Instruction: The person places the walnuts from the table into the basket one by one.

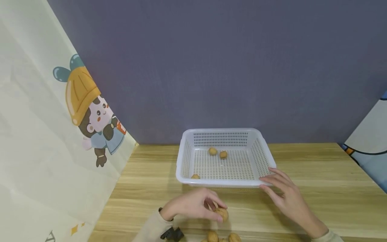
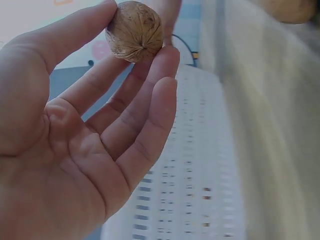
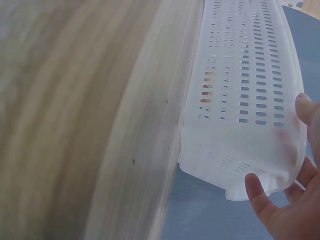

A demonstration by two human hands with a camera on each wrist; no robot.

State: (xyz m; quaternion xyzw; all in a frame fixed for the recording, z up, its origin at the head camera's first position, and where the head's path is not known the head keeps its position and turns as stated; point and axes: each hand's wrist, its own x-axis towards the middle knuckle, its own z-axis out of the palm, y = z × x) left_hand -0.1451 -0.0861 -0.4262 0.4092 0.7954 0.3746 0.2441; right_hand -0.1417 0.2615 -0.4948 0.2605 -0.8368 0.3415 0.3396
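Observation:
My left hand [image 1: 198, 204] pinches a walnut [image 1: 222, 214] between thumb and fingertips, in front of the basket and above the table. In the left wrist view, that wrinkled tan walnut [image 2: 136, 31] sits at the fingertips, the palm bare below it. A white perforated plastic basket [image 1: 223, 183] stands against the back of the table. My right hand [image 1: 287, 195] holds its near right corner, thumb outside and a fingertip over the rim. Two walnuts lie together toward the back of the basket floor, and a third walnut [image 1: 195, 176] is at the near left, partly hidden by the rim.
Several walnuts [image 1: 212, 236] lie on the wood-grain table [image 1: 151, 174] at the bottom edge of the head view. A dark grey panel [image 1: 211, 67] rises behind the basket. To the left hangs a pale sheet [image 1: 36, 134] with a cartoon figure.

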